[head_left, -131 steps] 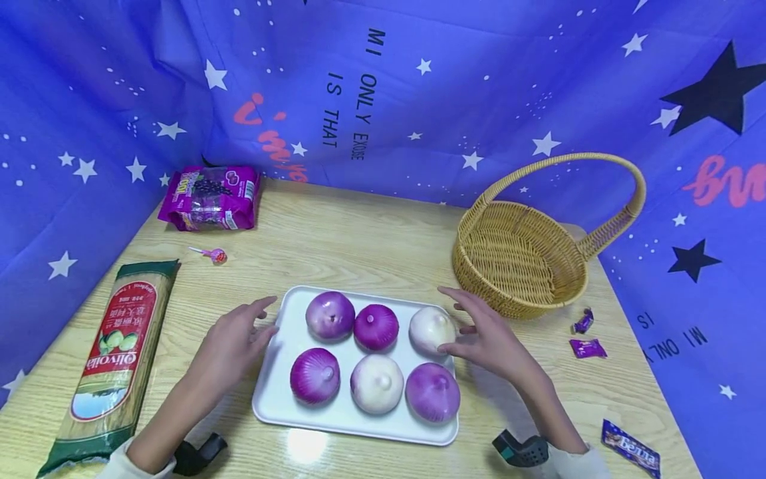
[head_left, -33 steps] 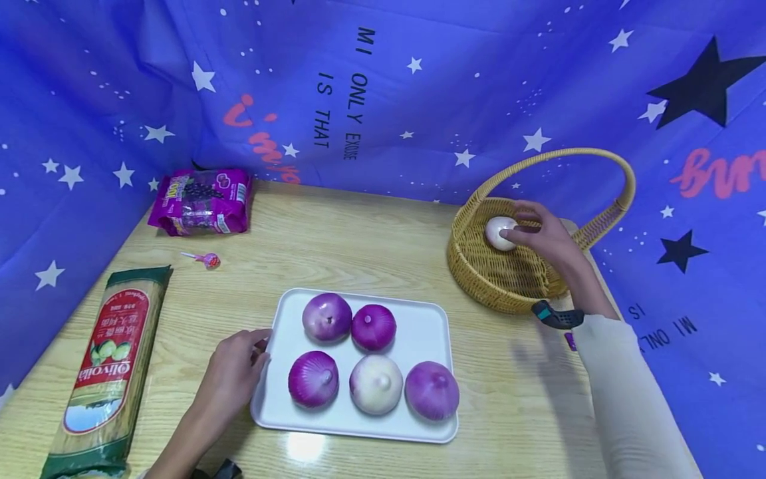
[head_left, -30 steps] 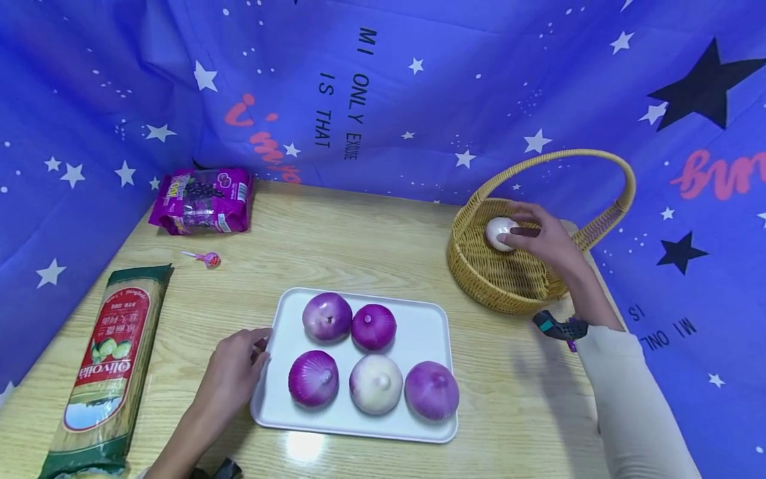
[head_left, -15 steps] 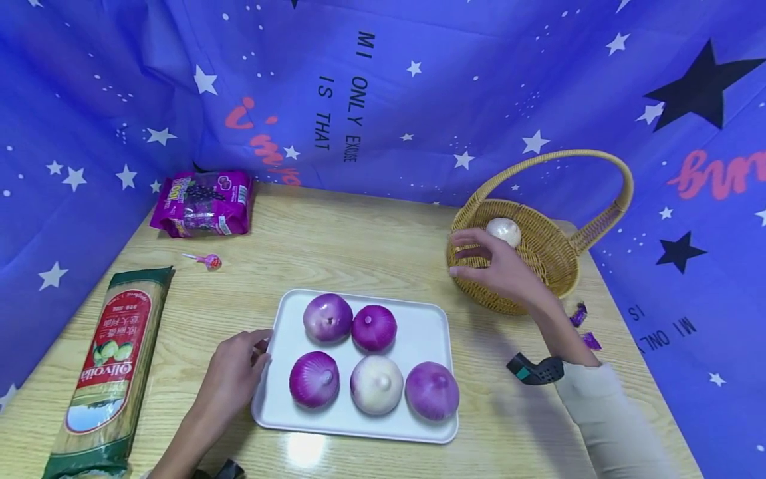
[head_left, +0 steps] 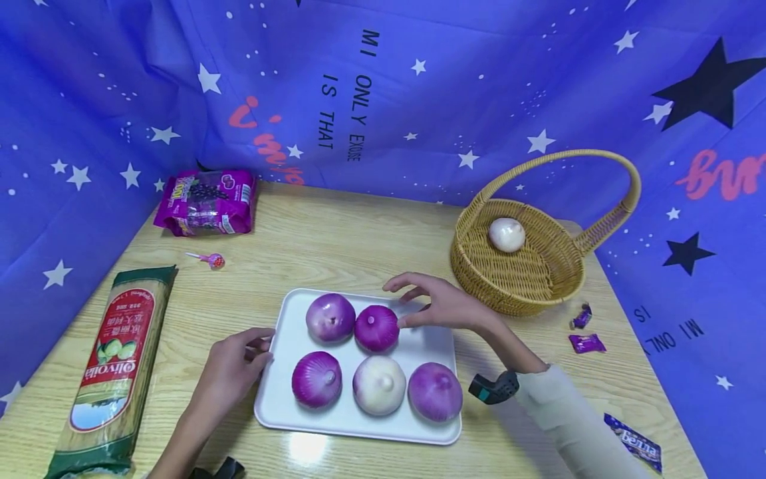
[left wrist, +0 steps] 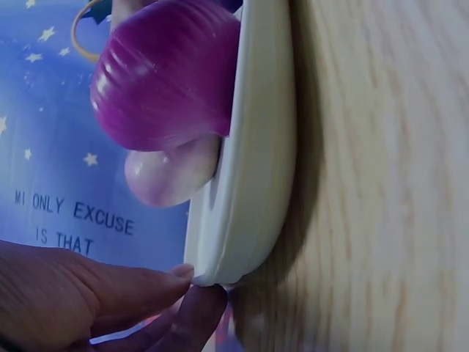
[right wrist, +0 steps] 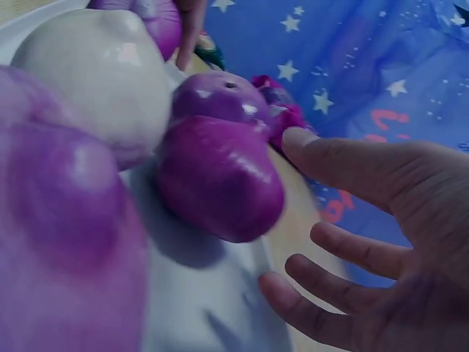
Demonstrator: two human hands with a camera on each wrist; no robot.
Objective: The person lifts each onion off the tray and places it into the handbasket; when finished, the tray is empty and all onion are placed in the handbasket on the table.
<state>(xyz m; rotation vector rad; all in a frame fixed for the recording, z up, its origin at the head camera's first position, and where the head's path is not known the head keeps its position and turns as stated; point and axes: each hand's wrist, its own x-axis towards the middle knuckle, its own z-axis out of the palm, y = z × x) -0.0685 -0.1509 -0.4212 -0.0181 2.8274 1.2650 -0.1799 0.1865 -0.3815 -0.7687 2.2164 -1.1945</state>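
The white tray (head_left: 427, 349) between the hands was smooth and plastic-looking, rectangular with rounded corners and a raised lip, on a pale wood-grained table (head_left: 299, 253). The left hand (head_left: 230, 366) pinched its left rim between thumb and fingers. The right hand (head_left: 445, 305) was spread wide, its thumb just beside the deep purple onion (head_left: 376, 329), which lay on the tray between the two hands, nearer the right. That onion was round and glossy, with a small pale stub on top. A violet onion (head_left: 330, 319) crowded its side toward the left hand; a streaked purple onion (head_left: 317, 379), a white onion (head_left: 380, 386) and a lilac onion (head_left: 435, 392) sat in a row nearer the person than the right hand. Beyond and right of the right hand stood a woven wicker basket (head_left: 487, 293) with a tall arched handle, a pale onion (head_left: 507, 235) inside. Further right of that hand lay two crinkled purple candies (head_left: 586, 343) and a blue-wrapped bar (head_left: 634, 441). Left of the left hand lay a shiny spaghetti pack (head_left: 114, 362); beyond that hand, a lollipop (head_left: 215, 261) and a purple bag (head_left: 206, 203). Blue star-printed cloth (head_left: 479, 80) hung behind.
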